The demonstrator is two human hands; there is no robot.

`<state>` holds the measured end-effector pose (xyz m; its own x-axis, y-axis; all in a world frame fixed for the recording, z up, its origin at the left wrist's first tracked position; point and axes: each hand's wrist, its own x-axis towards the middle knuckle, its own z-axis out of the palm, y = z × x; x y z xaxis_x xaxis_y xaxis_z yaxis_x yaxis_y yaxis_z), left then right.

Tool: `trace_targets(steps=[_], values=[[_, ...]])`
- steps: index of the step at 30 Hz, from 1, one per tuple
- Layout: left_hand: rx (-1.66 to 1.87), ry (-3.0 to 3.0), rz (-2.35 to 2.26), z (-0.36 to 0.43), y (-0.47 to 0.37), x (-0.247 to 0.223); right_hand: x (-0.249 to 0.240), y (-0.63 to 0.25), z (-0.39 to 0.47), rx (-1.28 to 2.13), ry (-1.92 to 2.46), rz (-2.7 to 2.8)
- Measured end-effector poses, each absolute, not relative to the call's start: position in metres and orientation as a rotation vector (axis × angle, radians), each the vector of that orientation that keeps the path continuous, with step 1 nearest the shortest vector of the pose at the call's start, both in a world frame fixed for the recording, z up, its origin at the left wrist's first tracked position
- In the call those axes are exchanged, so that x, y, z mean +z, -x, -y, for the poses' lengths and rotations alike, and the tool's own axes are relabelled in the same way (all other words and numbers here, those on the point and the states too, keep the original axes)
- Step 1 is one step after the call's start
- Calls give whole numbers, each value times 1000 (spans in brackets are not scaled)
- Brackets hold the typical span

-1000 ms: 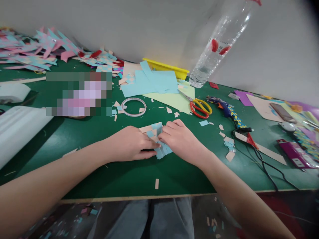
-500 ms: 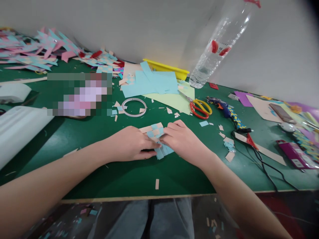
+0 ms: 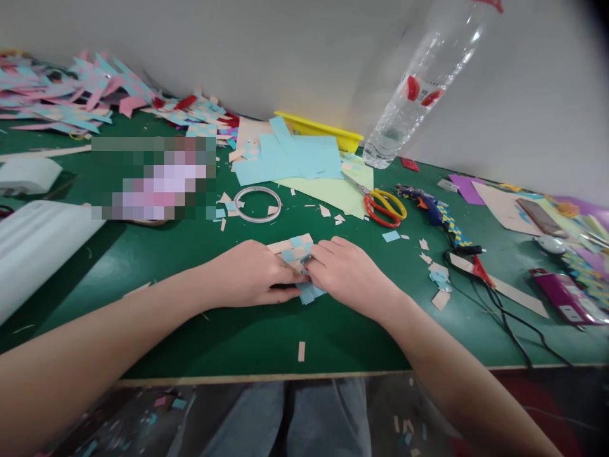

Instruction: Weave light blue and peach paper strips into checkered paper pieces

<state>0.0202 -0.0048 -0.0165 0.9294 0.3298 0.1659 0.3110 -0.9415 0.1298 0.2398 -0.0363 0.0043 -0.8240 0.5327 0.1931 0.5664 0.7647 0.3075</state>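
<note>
In the head view, the woven paper piece (image 3: 297,246) was on the counter (image 3: 214,346), between the two hands and in front of the person. It was made from narrow light blue and pale pink strips, crossed like a chessboard at the upper part, while blue ends stuck out below the fingers. The left hand (image 3: 250,274) lay on its left side. The grip of this hand was nearly closed, with index finger and thumb slightly apart over the paper; whether the paper was pinched or only pressed, I could not tell. The right hand (image 3: 345,273) touched the right side of the piece. Its fingers were curled in, and their tips were partly hidden, so I could not tell if a strip was between them.

In my judgement, the piece was very light, thin and rather springy, easy to crease or tear, and its strips could slide out of the weave. The crossed part seemed the safest place to hold it, flat under the fingers, and a single strip was better taken near its end, softly.

Behind the hands lay a white ring (image 3: 258,220) and scissors (image 3: 369,195), well apart from the fingers. A small pale scrap (image 3: 301,351) lay near the front edge.
</note>
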Motion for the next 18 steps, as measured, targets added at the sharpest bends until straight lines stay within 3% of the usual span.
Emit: trace_targets(steps=[11,18], values=[[287,-2939,-512,5,-20,-15,7,-246,29,150,1169,2848],[312,-2957,-497,7,-20,-14,11,-250,28,392,1187,2785]])
